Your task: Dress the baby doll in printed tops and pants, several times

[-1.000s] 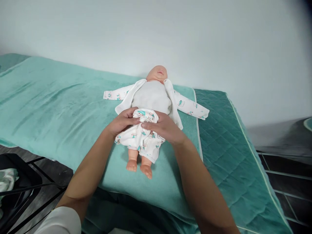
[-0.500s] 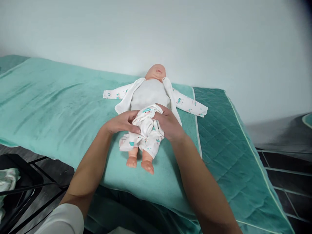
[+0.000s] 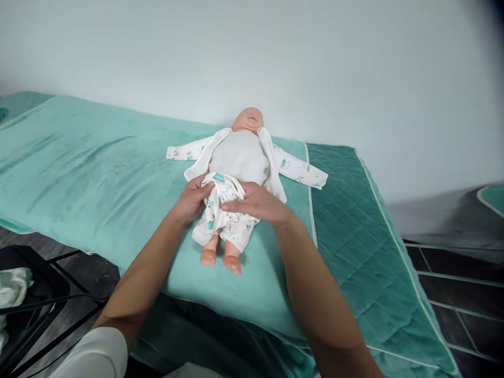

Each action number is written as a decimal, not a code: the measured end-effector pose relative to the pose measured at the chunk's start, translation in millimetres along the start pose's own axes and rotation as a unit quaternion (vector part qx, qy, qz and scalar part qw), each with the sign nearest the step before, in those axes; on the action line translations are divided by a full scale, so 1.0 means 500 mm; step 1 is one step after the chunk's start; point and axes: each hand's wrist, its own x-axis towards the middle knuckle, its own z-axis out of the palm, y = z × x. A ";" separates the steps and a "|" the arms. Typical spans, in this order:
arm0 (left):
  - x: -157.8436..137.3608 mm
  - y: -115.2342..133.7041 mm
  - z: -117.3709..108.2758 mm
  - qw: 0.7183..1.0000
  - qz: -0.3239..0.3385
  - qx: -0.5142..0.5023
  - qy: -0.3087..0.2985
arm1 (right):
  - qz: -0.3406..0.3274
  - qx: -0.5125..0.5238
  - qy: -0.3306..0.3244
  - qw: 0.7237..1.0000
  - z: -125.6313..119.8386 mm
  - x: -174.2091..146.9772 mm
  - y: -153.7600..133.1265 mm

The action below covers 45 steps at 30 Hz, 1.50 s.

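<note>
A baby doll (image 3: 238, 157) lies on its back on the green bed cover, head toward the wall and feet toward me. Its printed white jacket (image 3: 297, 170) is spread wide open, sleeves out to both sides. Printed baby pants (image 3: 224, 202) cover its legs, bunched around the hips, with the bare feet showing below. My left hand (image 3: 191, 198) pinches the waistband at its left side. On the other side my right hand (image 3: 262, 202) grips the pants, thumb across the front; its other fingers are partly hidden by cloth and doll.
A teal velvet cover (image 3: 98, 173) lies over a darker quilted spread (image 3: 354, 236) on the bed. Behind it rises a pale wall (image 3: 252, 58). At lower left stands a black folding chair (image 3: 33, 278) with a crumpled cloth (image 3: 13, 287) on it.
My right hand has shifted from the waistband's top edge to lower on the pants, its thumb now across the front. My left hand has moved up to the waistband. The view has shifted slightly.
</note>
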 end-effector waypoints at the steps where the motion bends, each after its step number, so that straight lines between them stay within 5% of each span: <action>1: -0.003 0.000 0.004 1.000 0.004 -0.003 0.006 | 0.005 0.002 -0.001 1.000 0.001 -0.001 0.000; 7: -0.077 -0.001 0.035 0.999 -0.001 0.015 0.034 | -0.026 0.031 0.048 0.998 0.005 0.001 0.015; 13: -0.187 0.012 0.072 0.995 -0.033 0.007 0.089 | -0.014 -0.089 0.034 0.995 0.010 0.004 0.016; 20: -0.256 0.050 0.115 0.982 -0.134 0.070 0.113 | -0.001 -0.194 0.042 0.980 0.015 0.002 0.013; 24: -0.293 0.056 0.138 0.973 -0.140 0.108 0.149 | -0.008 -0.230 0.013 0.973 0.017 0.001 0.013; 32: -0.353 0.048 0.197 0.966 -0.154 0.007 0.208 | 0.011 -0.284 -0.023 0.959 0.014 -0.004 0.003; 41: -0.402 -0.039 0.127 0.939 -0.117 0.013 0.325 | 0.053 -0.431 -0.039 0.900 0.032 -0.006 -0.005; 45: -0.395 -0.048 0.099 0.935 -0.117 0.092 0.322 | 0.060 -0.450 -0.063 0.889 0.033 -0.009 -0.011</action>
